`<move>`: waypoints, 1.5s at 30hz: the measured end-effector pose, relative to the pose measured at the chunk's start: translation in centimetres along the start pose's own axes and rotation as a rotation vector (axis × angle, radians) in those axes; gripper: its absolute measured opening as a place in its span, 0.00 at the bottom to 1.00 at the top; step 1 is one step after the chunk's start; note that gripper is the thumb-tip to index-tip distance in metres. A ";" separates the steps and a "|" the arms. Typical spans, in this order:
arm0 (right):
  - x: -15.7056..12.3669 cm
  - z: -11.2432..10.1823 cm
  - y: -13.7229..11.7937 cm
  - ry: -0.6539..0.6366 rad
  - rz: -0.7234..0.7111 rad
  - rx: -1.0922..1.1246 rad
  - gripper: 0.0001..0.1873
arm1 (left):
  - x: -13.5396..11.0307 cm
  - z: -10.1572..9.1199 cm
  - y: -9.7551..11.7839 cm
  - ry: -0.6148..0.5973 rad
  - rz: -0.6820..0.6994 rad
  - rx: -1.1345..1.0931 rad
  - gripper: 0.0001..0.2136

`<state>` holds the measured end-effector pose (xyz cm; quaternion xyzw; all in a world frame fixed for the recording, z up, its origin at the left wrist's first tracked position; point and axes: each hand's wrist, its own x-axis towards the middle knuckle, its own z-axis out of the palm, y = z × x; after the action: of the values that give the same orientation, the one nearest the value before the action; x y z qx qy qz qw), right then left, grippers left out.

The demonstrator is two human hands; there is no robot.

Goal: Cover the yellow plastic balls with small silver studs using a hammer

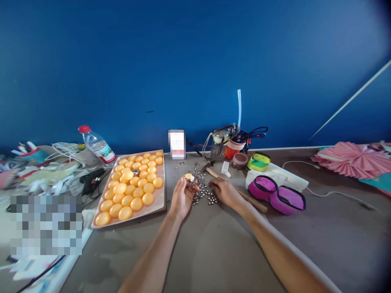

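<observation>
My left hand (181, 199) is closed around a small ball (190, 178). Shiny silver beads cover its sides, and a pale yellow-orange patch shows on top. Between my hands, many loose silver beads (200, 191) lie scattered on the grey table. At their right edge is my right hand (226, 193), back up, with its fingers bent together low over the table. Whether a bead sits between those fingertips is too small to make out. On the left, a shallow box (164, 179) holds rows of plain orange balls (129, 189), with one silver-covered ball (135, 173) among them.
A hammer (214, 172) and a wooden stick (252, 200) lie beside my right hand. Purple wrist bands (287, 200), a round jar (240, 160) and a red cup (233, 150) stand beyond. A bottle (99, 148) and a glue gun (91, 179) are left of the box.
</observation>
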<state>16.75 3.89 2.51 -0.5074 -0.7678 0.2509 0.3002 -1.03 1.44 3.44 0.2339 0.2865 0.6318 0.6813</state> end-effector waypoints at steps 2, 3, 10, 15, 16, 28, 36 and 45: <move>-0.1 0.2 0.2 -0.059 -0.032 -0.050 0.14 | 0.0 0.0 0.1 -0.001 -0.003 -0.001 0.13; -0.1 0.3 0.3 -0.076 -0.035 -0.061 0.14 | 0.0 0.0 0.1 -0.002 -0.004 -0.001 0.13; -0.1 1.7 0.0 -0.087 -0.036 -0.146 0.10 | 0.0 -0.1 -0.1 -0.001 -0.013 -0.005 0.13; 0.0 2.0 -0.2 -0.059 -0.023 -0.175 0.10 | -0.2 0.2 -0.1 -0.016 0.003 0.020 0.13; 0.0 2.0 -0.2 -0.038 -0.029 -0.151 0.10 | -0.2 0.2 -0.1 -0.016 0.002 0.023 0.13; 0.7 1.2 -0.9 0.241 0.184 0.646 0.03 | -0.1 0.4 -0.1 0.019 -0.026 0.014 0.12; 0.3 0.7 -2.5 0.107 0.234 1.094 0.10 | -0.2 0.1 -0.4 -0.058 -0.028 0.052 0.11; 0.0 0.8 -3.8 0.079 0.238 1.010 0.08 | -0.5 0.5 -0.6 -0.104 -0.048 0.116 0.12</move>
<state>13.77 2.49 4.63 -0.3921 -0.4762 0.6031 0.5058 -0.28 0.91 3.48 0.2985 0.2921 0.5848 0.6955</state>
